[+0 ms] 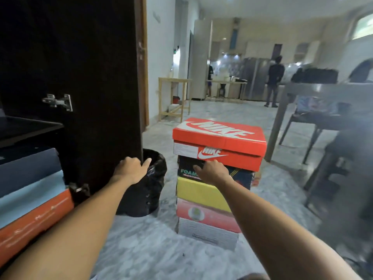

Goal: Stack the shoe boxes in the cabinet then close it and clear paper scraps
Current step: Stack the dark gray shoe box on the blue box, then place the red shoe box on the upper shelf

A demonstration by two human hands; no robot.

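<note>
Left hand (132, 166): fingers wrapped over the free edge of the open cabinet door (84, 77), thumb out on the near side. A grip on the door edge, low down.

Right hand (212, 171): reaches to the stack of shoe boxes on the floor, fingers bent at the lower front edge of the orange Nike box (219, 141). Fingertips sit at the seam between that box and the dark box (188, 168) beneath it. Whether they hook under the orange box or only touch it cannot be told.

The stack, top down: orange Nike box, dark box with "FOAM" lettering, yellow box (199, 193), red box (203, 212), white box (207, 232) on the marble floor (141, 249). The boxes sit slightly skewed from one another.

Just left of the stack, behind the door's lower corner: a bin lined with a black bag (149, 186).

Far left, inside the cabinet: three boxes already stacked under a dark shelf (26, 128), namely a navy box (26, 168) on top, a pale blue box (30, 196) in the middle and an orange box (34, 221) at the bottom. A metal hinge (58, 101) shows on the inner face of the door.

Right side: a grey table (302, 91) with chairs, blurred. In the background, a kitchen area with two people standing, and a wooden frame table (175, 96) by the wall.
</note>
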